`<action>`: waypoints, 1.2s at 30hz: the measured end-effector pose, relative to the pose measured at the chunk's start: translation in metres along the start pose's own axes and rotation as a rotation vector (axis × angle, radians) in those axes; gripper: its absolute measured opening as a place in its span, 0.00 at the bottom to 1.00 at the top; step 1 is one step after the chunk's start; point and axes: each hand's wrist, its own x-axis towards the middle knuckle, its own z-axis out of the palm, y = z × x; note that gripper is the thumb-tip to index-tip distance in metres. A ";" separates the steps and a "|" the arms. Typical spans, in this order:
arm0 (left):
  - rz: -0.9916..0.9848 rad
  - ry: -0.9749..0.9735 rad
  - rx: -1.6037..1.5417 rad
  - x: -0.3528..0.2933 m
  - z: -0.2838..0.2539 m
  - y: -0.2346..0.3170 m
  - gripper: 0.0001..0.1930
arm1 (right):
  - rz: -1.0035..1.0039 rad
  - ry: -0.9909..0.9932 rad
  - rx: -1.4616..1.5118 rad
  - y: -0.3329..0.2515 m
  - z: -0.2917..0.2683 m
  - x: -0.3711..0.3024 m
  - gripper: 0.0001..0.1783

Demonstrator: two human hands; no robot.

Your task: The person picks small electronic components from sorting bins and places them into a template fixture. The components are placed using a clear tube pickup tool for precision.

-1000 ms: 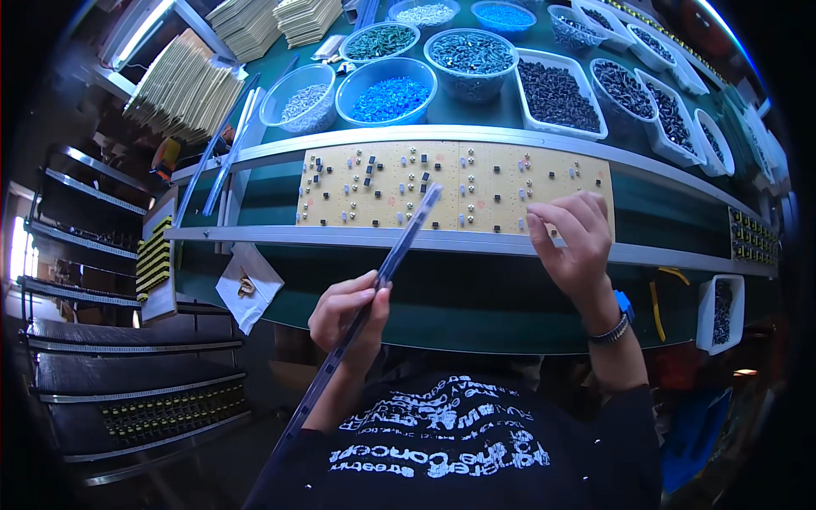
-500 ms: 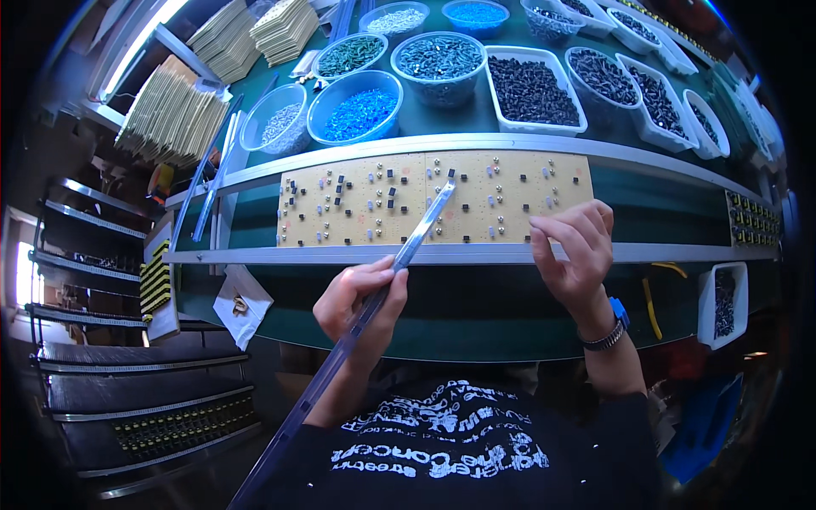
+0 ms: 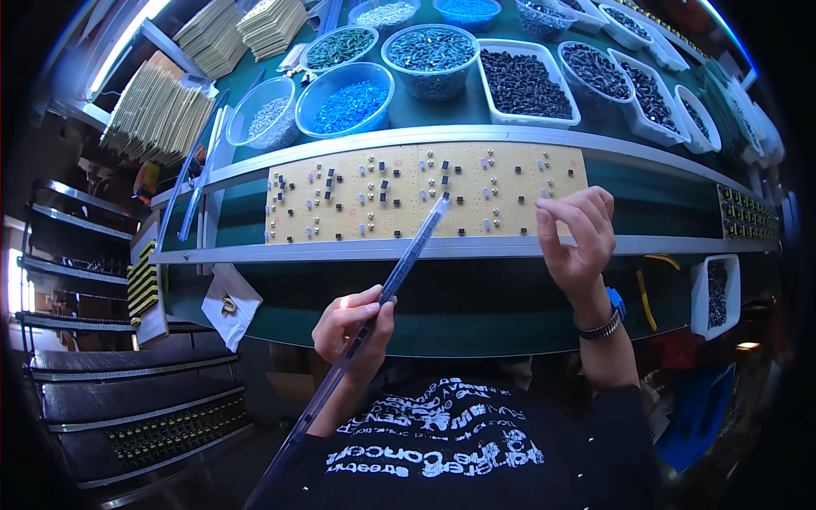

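Note:
My left hand is closed around a long, clear plastic tube with dark parts inside. The tube slants up from the lower left, its far mouth over the middle of a tan circuit board. Small black chips stand in a column just beyond that mouth. Black, silver and pale components dot the rest of the board. My right hand hovers by the board's right end, its thumb and index fingertips pinched together. Whatever is between them, if anything, is too small to make out.
Metal rails border the board at front and back. Tubs of components, including a blue-filled tub, line the far side. Stacked boards stand at left. Yellow-handled pliers and a white tray lie at right.
The tube's mouth has drawn back toward me across the board, and more black chips now show in the column beyond it. My right hand keeps its pinch. The whole view has shifted slightly.

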 end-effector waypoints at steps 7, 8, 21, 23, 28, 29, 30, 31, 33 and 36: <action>0.043 -0.074 -0.121 0.029 0.044 -0.001 0.10 | 0.017 0.109 0.004 0.006 -0.006 0.002 0.03; 0.039 -0.100 -0.121 0.033 0.049 0.000 0.10 | 0.022 0.116 -0.002 0.006 -0.007 0.002 0.03; 0.002 -0.159 0.028 0.035 0.056 0.027 0.08 | -0.033 0.124 0.024 0.005 -0.014 0.004 0.02; -0.007 -0.168 0.033 0.031 0.052 0.028 0.08 | -0.038 0.125 0.019 0.005 -0.013 0.003 0.02; -0.020 -0.136 0.000 0.019 0.047 0.019 0.08 | 0.013 0.121 0.026 0.007 -0.010 0.003 0.04; -0.029 -0.124 -0.027 0.015 0.046 0.015 0.08 | 0.011 0.119 0.022 0.008 -0.010 0.003 0.04; -0.038 -0.113 -0.054 0.012 0.046 0.012 0.08 | 0.009 0.119 0.017 0.010 -0.010 0.003 0.04; -0.046 -0.103 -0.082 0.010 0.046 0.009 0.08 | 0.007 0.119 0.011 0.012 -0.012 0.003 0.03; -0.054 -0.091 -0.110 0.010 0.048 0.007 0.08 | 0.003 0.119 0.006 0.019 -0.015 0.005 0.03; 0.039 -0.090 -0.154 0.018 0.056 0.008 0.08 | -0.031 0.148 -0.055 0.039 -0.030 0.019 0.02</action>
